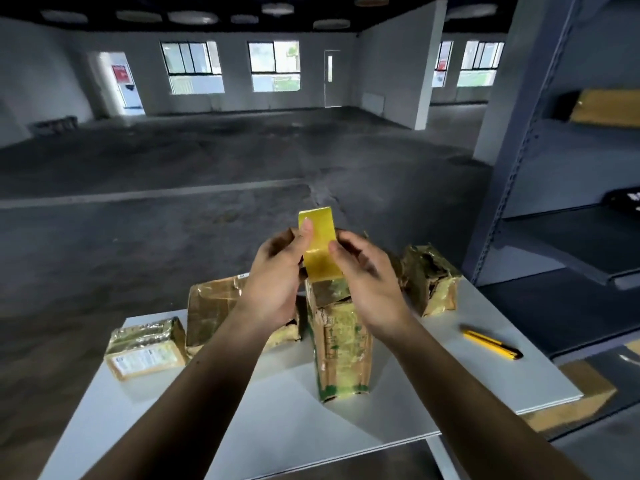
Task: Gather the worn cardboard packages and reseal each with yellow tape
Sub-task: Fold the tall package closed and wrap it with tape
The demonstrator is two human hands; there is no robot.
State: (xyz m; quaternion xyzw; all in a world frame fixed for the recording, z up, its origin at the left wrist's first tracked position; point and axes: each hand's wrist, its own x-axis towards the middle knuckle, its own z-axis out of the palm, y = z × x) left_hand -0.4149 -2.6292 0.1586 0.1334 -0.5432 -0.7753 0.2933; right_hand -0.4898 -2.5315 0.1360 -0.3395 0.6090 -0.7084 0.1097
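**Four packages, one strip of tape**

Four worn cardboard packages are on the white table [450, 375]: the small labelled package [145, 348], the big package [211, 306] behind it, the tall package [341, 348] upright in the middle, and the torn package [431, 278] at the right. Just above the tall package both hands hold one yellow tape strip [320, 247]. The left hand [277, 275] grips it with the thumb pressed on it, and the right hand [367, 271] pinches its edge. One yellow knife [491, 346] lies apart.

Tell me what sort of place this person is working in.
Probably a warehouse or bare storage hall: a wide concrete floor, tall grey metal shelving on the right, and a white table with worn packages, while the left hand and right hand hold yellow tape.
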